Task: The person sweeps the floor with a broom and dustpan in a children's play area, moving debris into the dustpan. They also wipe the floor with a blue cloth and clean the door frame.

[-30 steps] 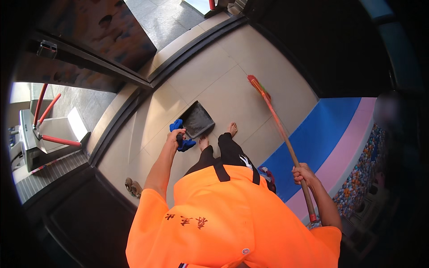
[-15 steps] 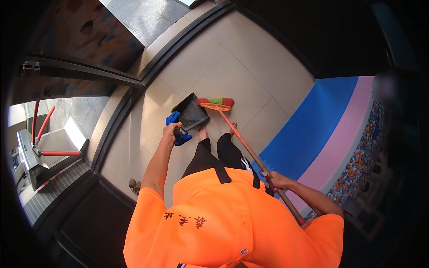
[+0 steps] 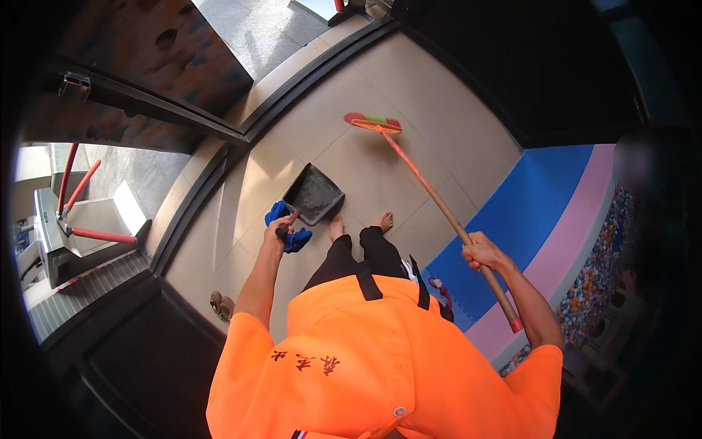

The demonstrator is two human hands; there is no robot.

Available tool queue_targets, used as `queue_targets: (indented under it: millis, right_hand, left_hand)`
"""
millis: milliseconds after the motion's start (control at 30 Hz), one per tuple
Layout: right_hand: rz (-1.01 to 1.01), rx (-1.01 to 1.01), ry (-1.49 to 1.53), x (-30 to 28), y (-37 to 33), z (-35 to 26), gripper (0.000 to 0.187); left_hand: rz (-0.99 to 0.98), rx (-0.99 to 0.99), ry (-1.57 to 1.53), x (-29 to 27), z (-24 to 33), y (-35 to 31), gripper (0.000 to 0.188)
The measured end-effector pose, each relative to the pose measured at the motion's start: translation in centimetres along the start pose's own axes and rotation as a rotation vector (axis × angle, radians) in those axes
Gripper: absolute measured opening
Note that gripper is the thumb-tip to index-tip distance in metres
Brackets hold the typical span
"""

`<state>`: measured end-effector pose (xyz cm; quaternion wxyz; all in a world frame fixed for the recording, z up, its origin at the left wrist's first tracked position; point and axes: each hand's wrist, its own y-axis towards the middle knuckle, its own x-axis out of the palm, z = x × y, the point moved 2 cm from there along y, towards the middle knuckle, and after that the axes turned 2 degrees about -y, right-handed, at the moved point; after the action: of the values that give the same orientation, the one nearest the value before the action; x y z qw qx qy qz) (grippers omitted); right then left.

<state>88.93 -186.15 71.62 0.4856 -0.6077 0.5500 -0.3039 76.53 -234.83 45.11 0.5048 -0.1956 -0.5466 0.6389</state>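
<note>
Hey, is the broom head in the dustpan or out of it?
Out: the red-and-green broom head is apart from the black dustpan, with tiled floor visible between them.

Beige floor tiles (image 3: 314,124) leave passage beyond the black scoop-shaped dustpan (image 3: 316,194). Right of it slants a long-handled red-and-green-bristled broom (image 3: 439,200); two bare feet (image 3: 385,221) obstruct the dustpan's near side.

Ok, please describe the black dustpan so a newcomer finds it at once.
On the beige tiled floor, find the person's bare left foot. Just ahead of its toes, near the left hand, is the squarish black dustpan. Its broad, dark, hollow shape sets it apart from the bunched blue cloth and the long-handled orange broom.
</note>
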Motion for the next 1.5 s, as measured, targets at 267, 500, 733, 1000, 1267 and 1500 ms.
queue_targets:
  millis: [267,500,733,1000,1267,1500]
  right_hand:
    - [0.014,-0.034,-0.708,6.9,6.8,-3.4,0.012]
    - [-0.419,0.037,-0.359,8.0,-3.0,-0.2,0.008]
    - [-0.186,-0.09,-0.299,5.8,-3.0,-1.3,0.009]
    - [0.062,-0.135,0.013,-2.6,5.1,-5.1,0.01]
    - [0.247,-0.159,0.027,-14.4,13.8,-14.7,0.01]
    - [0.244,-0.149,-0.089,-19.1,22.9,-24.9,0.015]
  left_hand:
    - [-0.012,-0.003,-0.317,-5.1,-0.6,-1.2,0.03]
    - [0.022,0.049,-0.239,-5.9,-1.3,-1.3,0.03]
    - [-0.03,0.015,-0.279,-6.5,-1.8,-2.4,0.029]
    - [0.019,0.042,-0.329,-5.3,-3.5,-4.1,0.038]
    - [0.147,0.126,-0.565,-6.6,-6.4,-7.7,0.039]
    - [0.289,0.251,-0.859,-5.3,-11.0,-14.2,0.037]
